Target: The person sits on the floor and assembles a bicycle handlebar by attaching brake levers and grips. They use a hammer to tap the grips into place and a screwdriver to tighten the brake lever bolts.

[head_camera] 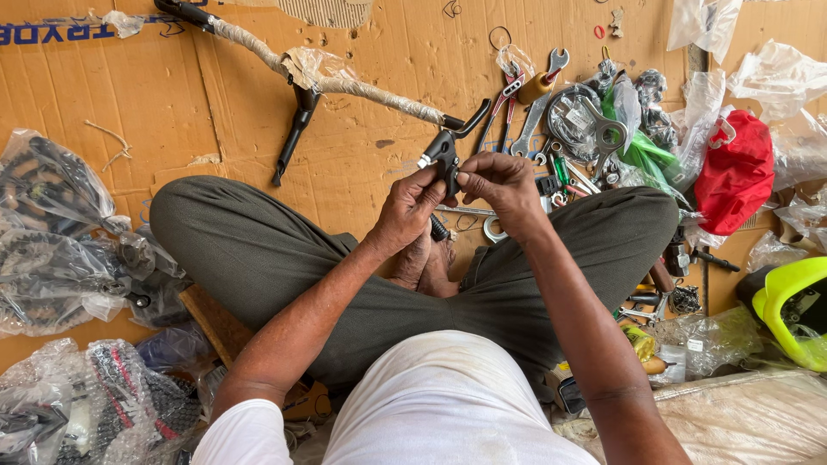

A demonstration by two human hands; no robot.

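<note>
Left hand (pixel 407 209) and right hand (pixel 500 182) both grip a black brake lever (pixel 448 153) above the cardboard floor (pixel 224 103) (tools (pixel 551 120) scattered nearby).

Wrapped handlebar (pixel 345 82) on cardboard floor (pixel 172 112), spanners and pliers heap (pixel 551 120), red bag (pixel 736 172), bagged chains (pixel 52 224), neon yellow part (pixel 788 306), bubble-wrapped parts (pixel 112 396).

Left hand (pixel 412 207) and right hand (pixel 500 185) gripping black brake lever (pixel 450 148), wrenches (pixel 543 95) beyond
</note>
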